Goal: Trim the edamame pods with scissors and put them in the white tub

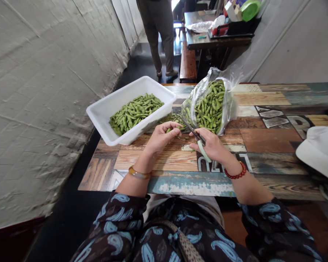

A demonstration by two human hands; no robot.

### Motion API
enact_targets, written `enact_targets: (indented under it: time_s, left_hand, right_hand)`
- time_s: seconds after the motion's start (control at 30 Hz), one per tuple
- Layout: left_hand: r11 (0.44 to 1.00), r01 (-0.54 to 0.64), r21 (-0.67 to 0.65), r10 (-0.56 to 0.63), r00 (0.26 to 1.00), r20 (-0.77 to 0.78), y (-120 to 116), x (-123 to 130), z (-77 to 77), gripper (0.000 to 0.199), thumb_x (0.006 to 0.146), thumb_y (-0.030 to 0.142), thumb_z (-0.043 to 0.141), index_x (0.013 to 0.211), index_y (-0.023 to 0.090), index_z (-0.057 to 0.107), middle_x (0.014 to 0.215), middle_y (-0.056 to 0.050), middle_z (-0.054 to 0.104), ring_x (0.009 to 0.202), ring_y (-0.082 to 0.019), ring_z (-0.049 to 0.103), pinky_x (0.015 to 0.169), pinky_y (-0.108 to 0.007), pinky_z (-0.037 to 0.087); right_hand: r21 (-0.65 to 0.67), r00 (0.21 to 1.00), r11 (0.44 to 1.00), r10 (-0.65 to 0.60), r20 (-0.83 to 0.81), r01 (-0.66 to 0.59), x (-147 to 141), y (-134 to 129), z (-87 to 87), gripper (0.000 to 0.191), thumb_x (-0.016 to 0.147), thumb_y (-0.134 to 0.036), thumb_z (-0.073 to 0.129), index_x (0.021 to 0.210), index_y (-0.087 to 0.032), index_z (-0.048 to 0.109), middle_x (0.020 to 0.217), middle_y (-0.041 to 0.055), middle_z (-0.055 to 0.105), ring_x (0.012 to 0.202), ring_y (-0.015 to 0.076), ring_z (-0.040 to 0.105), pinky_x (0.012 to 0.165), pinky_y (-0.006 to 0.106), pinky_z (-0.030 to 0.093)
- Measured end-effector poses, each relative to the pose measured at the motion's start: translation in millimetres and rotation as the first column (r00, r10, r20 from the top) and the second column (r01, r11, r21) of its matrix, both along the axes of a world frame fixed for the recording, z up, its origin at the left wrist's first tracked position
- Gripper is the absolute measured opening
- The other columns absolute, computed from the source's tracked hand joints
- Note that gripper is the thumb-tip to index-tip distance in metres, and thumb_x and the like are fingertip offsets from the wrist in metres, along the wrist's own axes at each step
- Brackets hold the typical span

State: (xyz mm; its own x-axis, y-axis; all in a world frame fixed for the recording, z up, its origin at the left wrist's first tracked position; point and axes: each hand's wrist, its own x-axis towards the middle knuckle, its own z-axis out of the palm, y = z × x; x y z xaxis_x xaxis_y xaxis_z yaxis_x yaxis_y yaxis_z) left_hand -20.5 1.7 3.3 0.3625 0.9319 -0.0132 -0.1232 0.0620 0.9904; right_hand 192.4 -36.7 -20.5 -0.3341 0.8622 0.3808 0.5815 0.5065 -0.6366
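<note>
Between thumb and fingers, my left hand (pixel 162 136) pinches a green soybean pod (pixel 168 130) above the table. My right hand (pixel 211 145) grips a pair of scissors (pixel 204 151) with pale green handles; the dark blades point up and left, close to the pod. Left of my hands stands a white plastic tub (pixel 104 105) holding many green pods (pixel 135 112). Behind my right hand, a clear plastic bag (pixel 191 100) lies with its mouth spread, full of more pods (pixel 211 105). Small green trimmings (pixel 172 118) are heaped between tub and bag.
The patchwork wood-print table (pixel 268 140) extends to the right, where a white cap (pixel 321 149) lies near the edge. A pale rough wall (pixel 43 91) runs along the left. Beyond, a person (pixel 160 36) stands near a bench (pixel 188 62) and a second table (pixel 199 42) with a loaded tray.
</note>
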Motion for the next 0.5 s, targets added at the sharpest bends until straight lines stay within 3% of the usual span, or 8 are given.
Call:
enact_targets:
  time_s: [0.2, 0.33, 0.5]
  left_hand:
    - [0.995, -0.012, 0.101, 0.018, 0.998, -0.063, 1.3, -1.1, -3.2, 0.026, 0.075, 0.04, 0.076, 0.075, 0.014, 0.074, 0.071, -0.004, 0.068, 0.06, -0.011, 0.053, 0.053, -0.021, 0.038]
    - [0.983, 0.023, 0.185, -0.006, 0.996, -0.09, 1.9, -1.0, -3.6, 0.021, 0.077, 0.037, 0.074, 0.083, 0.017, 0.078, 0.083, -0.006, 0.072, 0.078, -0.017, 0.063, 0.069, -0.026, 0.048]
    - [0.961, 0.094, 0.258, -0.061, 0.989, -0.132, 1.7, -0.8, -2.8, 0.018, 0.079, 0.034, 0.072, 0.086, 0.019, 0.079, 0.09, -0.007, 0.074, 0.086, -0.02, 0.065, 0.085, -0.032, 0.049]
  right_hand:
    - [-0.002, 0.997, 0.999, 0.043, 0.069, -0.043, -0.1, -2.1, 3.4, 0.036, 0.083, -0.04, 0.07, 0.109, -0.02, 0.057, 0.094, 0.0063, 0.057, 0.083, 0.0226, 0.057, 0.078, 0.039, 0.05]
    - [0.009, 0.991, 0.999, 0.048, 0.128, -0.05, 0.7, -2.8, 3.5, 0.035, 0.085, -0.039, 0.068, 0.112, -0.021, 0.055, 0.093, 0.0061, 0.055, 0.078, 0.0218, 0.055, 0.074, 0.038, 0.05]
    - [0.015, 0.985, 0.999, 0.049, 0.163, -0.052, 1.6, -3.5, 3.5, 0.035, 0.085, -0.037, 0.068, 0.114, -0.02, 0.055, 0.095, 0.0072, 0.056, 0.082, 0.0229, 0.056, 0.075, 0.038, 0.05]
